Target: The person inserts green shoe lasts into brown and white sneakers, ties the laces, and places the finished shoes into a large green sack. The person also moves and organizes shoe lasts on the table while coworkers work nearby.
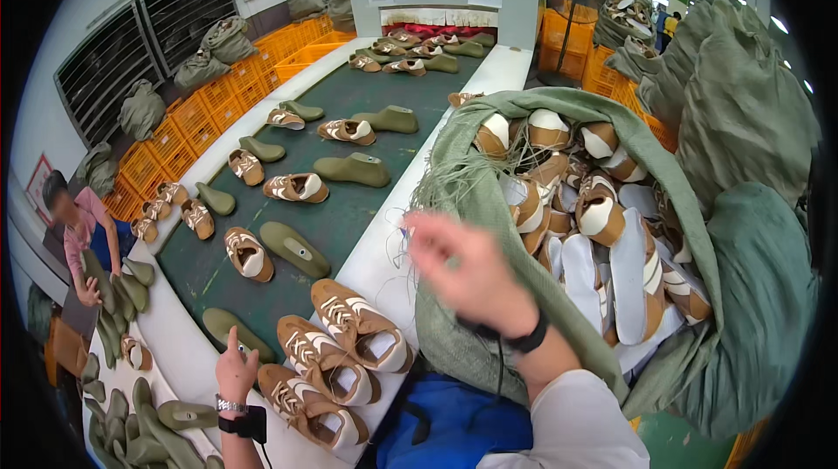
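The left hand [236, 373] is resting low in the frame, left of centre, its index finger pointing up across a green shoe form [251, 342] lying at the near end of the dark green belt [362, 238]. The other fingers are curling in; whether they're gripping or just touching the form, I cannot tell. That form is looking hard, smooth and fairly solid, so I'd judge it weighty and a bit slippery; the thicker heel end, by the round hole, is offering the surest hold.

Just right of it, three brown shoes [319, 351] are sitting side by side on the white ledge [375, 264], toes toward the upper left. They're seeming light and soft, their sides likely giving under a squeeze, so the firmer pale heel would be the place to take hold.

The right hand [467, 264] is hovering mid-frame before the green sack [449, 177], fingers bending, thumb and forefinger curving toward each other. It's blurring, and I cannot tell whether it's pinching anything, perhaps a loose thread. Its forearm is slanting up and leftward from the lower right, while the left forearm is standing nearly upright from the bottom edge.
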The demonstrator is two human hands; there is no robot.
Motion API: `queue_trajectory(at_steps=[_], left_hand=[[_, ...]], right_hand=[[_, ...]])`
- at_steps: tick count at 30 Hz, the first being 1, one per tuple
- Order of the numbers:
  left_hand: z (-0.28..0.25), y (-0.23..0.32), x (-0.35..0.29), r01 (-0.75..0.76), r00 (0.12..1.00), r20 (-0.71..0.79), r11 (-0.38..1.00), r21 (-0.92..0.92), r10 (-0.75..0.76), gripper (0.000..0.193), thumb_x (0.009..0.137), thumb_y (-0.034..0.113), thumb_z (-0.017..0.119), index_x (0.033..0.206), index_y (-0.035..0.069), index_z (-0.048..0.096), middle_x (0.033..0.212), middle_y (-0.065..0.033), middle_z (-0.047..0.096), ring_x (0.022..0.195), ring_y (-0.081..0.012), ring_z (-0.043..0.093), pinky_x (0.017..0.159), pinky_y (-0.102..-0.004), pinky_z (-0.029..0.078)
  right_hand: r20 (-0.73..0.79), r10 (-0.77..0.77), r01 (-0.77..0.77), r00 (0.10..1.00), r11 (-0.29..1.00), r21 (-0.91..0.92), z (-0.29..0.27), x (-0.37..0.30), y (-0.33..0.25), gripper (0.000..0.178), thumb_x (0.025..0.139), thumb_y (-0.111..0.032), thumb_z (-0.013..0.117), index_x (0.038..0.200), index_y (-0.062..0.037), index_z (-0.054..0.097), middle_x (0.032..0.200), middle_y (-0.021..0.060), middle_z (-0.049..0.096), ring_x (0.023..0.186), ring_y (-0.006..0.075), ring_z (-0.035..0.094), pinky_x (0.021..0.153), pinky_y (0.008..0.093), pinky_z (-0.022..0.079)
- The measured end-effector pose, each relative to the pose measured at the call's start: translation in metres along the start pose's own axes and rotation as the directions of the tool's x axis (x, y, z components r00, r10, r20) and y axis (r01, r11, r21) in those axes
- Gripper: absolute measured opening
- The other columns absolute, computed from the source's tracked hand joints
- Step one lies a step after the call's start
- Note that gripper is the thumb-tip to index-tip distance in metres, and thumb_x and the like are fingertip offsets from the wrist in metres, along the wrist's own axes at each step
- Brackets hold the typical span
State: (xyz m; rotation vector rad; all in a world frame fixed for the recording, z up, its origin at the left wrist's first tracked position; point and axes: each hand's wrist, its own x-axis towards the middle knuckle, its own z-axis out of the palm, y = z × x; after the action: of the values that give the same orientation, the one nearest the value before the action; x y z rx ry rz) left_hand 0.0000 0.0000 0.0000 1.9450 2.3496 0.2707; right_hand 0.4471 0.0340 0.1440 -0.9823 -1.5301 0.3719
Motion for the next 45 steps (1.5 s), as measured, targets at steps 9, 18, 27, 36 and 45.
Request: queue_trajectory(at_steps=[9,18,27,36,45], left_hand=[[-0.058,0.033,-0.136,-0.279,0.957,-0.199,0.866,-0.415,0.213,0.045,0.079,0.008,0.067,0.122,0.002,0.055,0.079,-0.0124,0.069,0.073,-0.0252,0.067,0.071,-0.0341,0.051],[-0.046,0.042,-0.195,-0.069,0.997,-0.024,0.848,-0.525,0.067,0.042,0.086,0.012,0.067,0.126,0.007,0.056,0.092,-0.0162,0.07,0.084,-0.025,0.068,0.074,-0.0336,0.052],[-0.061,0.076,-0.204,-0.095,0.994,-0.012,0.807,-0.582,0.108,0.039,0.085,0.01,0.066,0.123,0.005,0.058,0.093,-0.0153,0.07,0.084,-0.0244,0.068,0.074,-0.0329,0.052],[-0.04,0.086,-0.192,-0.142,0.978,0.012,0.709,-0.69,0.208,0.041,0.084,0.008,0.068,0.124,0.003,0.056,0.098,-0.0151,0.068,0.086,-0.0216,0.066,0.072,-0.0309,0.052],[-0.025,0.076,-0.137,-0.153,0.986,-0.161,0.159,-0.975,-0.043,0.074,0.088,0.014,0.06,0.148,0.007,0.017,0.139,-0.014,0.04,0.123,-0.0218,0.045,0.096,-0.0345,0.043]], right_hand=[[-0.266,0.399,-0.479,0.877,0.756,-0.447,-0.088,0.128,0.193,0.027,0.086,-0.021,0.05,0.081,0.002,0.064,0.066,0.0171,0.063,0.054,0.0255,0.061,0.049,0.0351,0.046],[0.078,0.861,-0.858,0.503,0.487,0.164,-0.089,0.118,0.244,0.044,0.091,-0.049,0.053,0.108,-0.0078,0.055,0.085,0.0059,0.06,0.063,0.0172,0.062,0.047,0.0258,0.046],[0.195,0.629,-0.63,0.753,0.602,0.491,-0.108,0.16,0.126,0.02,0.093,-0.031,0.059,0.086,-0.0125,0.056,0.062,-0.006,0.049,0.044,0.0025,0.042,0.036,0.0174,0.03],[0.294,-0.182,0.182,0.938,0.983,0.026,-0.055,0.07,-0.051,0.024,0.089,-0.016,0.061,0.109,-0.0029,0.056,0.086,0.0086,0.063,0.058,0.0131,0.062,0.052,0.0235,0.05],[0.575,-0.749,0.845,0.33,0.506,0.172,0.14,-0.035,-0.03,0.014,0.073,-0.009,0.057,0.085,-0.0105,0.052,0.088,0.004,0.052,0.069,0.022,0.053,0.065,0.0341,0.046]])
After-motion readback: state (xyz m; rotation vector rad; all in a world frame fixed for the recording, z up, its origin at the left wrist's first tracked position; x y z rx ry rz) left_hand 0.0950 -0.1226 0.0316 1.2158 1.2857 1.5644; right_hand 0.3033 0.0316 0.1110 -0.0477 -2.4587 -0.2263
